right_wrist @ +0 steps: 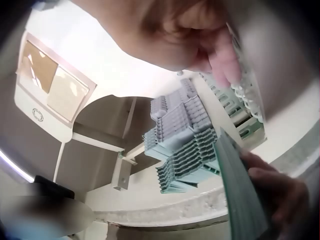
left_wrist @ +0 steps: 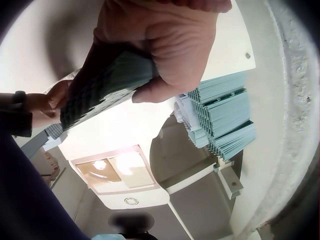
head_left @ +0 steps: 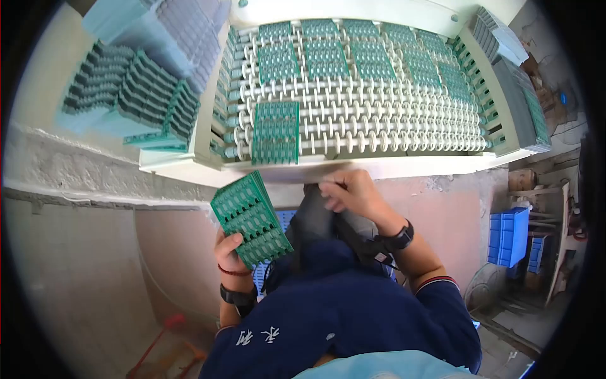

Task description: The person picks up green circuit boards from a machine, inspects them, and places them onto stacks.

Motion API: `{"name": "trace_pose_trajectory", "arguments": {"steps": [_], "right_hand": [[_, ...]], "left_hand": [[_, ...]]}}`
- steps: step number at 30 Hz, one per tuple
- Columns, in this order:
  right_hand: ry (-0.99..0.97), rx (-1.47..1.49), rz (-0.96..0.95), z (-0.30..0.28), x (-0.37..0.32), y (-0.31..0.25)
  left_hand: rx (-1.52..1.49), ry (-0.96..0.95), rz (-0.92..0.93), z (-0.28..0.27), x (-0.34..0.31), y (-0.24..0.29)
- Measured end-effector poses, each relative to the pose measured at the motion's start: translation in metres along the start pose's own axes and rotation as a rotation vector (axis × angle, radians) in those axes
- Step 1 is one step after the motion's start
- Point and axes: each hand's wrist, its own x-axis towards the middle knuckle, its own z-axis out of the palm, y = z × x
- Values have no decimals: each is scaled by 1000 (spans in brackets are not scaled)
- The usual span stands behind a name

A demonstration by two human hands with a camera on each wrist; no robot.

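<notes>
My left hand (head_left: 228,250) grips a stack of green circuit boards (head_left: 252,220), its thumb over the face of the front board; the left wrist view shows that hand (left_wrist: 160,47) round the stack's edge (left_wrist: 107,87). To the right of the stack, my right hand (head_left: 353,192) is raised by the machine's front edge with its fingers bent, apart from the boards. No board shows in the right hand (right_wrist: 200,40) in the right wrist view. One green board (head_left: 276,132) lies on the white rollers (head_left: 391,129) near the front left.
Several boards (head_left: 325,58) lie in rows farther back on the rollers. Stacked boards (head_left: 129,88) and grey-wrapped bundles (head_left: 170,31) stand at the left, another stack (head_left: 524,101) on the right rim. A blue crate (head_left: 508,237) is at far right.
</notes>
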Motion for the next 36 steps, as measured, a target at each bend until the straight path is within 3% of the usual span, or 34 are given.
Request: {"name": "trace_pose_trajectory", "arguments": {"steps": [1,3,4,6,10,11,12,13,15,16,19,21,23,28,31,33,36], "right_hand": [[-9,-9,18,-4,-2,13],[-334,-393,173,-6,-1,45],[-330,-394,182,-2,7,71],[-407,-930,-15,7,29,138],[-222,-1073,69,18,78,223],[-239,-1237,-81,15,90,251],[-252,-1399,-238,15,96,249],[-248,-1404,-257,16,102,248],[-341,-1209,-117,21,106,239],[-295,-946,161,25,95,197],[-131,-874,122,29,93,212],[-243,-1037,1,30,103,251],[51,-963,66,35,97,259],[145,-900,20,40,95,255],[108,-946,-50,30,87,237],[-154,-1084,-27,19,66,200],[-275,-1153,-161,6,36,167]], "left_hand": [[3,5,-1,1,-1,3],[3,9,-8,0,1,2],[-1,1,-6,-1,3,1],[-6,-17,-9,-1,5,-3],[10,-44,-21,2,3,-7],[14,-47,-8,2,2,-7],[3,-42,-15,1,2,-8],[-8,-37,-21,1,1,-7],[0,-39,-16,0,-2,-3],[-6,-36,-30,0,-2,-2],[-6,-27,-34,-1,-2,-1],[-13,-23,-35,-6,-2,-2],[-8,-9,-32,-6,-3,-4],[0,-17,-40,-2,-6,-4],[12,-26,-21,1,-9,-1],[-40,-59,-19,4,-12,0],[-60,-92,-7,-4,-12,-2]]}}
